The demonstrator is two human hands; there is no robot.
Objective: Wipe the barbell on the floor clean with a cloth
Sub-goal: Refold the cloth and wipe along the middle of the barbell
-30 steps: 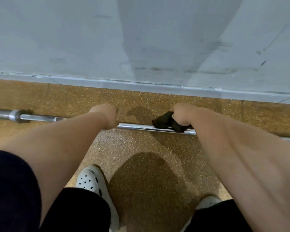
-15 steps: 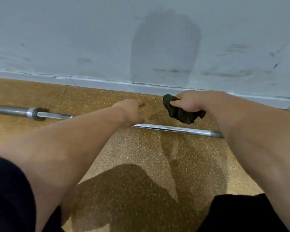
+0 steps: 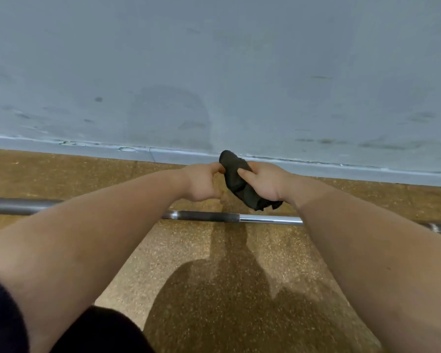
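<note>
Both hands are holding a crumpled black cloth [image 3: 239, 183] above the floor: the right hand [image 3: 265, 183] is gripping its bulk, the left hand [image 3: 205, 182] is pinching its upper edge. The long steel barbell [image 3: 265, 219] is lying on the speckled brown floor [image 3: 189, 250] just below them, untouched, near the grey wall [image 3: 214, 72].

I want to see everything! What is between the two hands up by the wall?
In the head view, the dark cloth is bunched between the left hand and right hand. Both hands touch it, above the barbell.
</note>
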